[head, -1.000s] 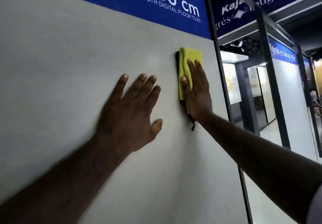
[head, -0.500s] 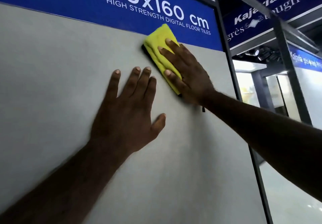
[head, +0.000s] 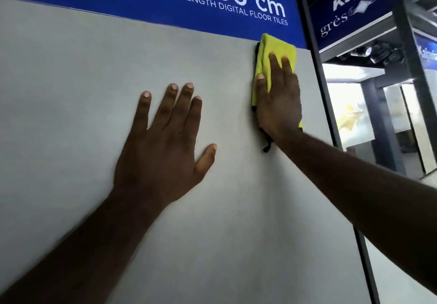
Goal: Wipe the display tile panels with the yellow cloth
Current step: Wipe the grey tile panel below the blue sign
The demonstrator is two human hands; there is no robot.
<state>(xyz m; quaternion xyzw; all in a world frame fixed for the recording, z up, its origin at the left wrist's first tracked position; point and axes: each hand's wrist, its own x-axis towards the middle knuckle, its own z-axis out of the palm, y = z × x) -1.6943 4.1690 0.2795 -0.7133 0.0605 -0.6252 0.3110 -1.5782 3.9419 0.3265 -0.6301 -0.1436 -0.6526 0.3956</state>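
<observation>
A grey tile panel (head: 71,91) fills the view, blue sign (head: 94,1) at twelve o'clock. The left hand (head: 163,147) lies flat mid-panel, fingers spread. The right hand (head: 279,105), fingers straight together, presses the yellow cloth (head: 276,48) at one o'clock.

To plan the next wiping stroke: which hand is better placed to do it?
Probably right. The right hand presses the yellow cloth on the grey panel near its top right corner; the left hand lies flat, bare.

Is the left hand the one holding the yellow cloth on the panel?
No, the right hand presses the yellow cloth to the tile panel; the left hand lies flat on it, bare.
</observation>
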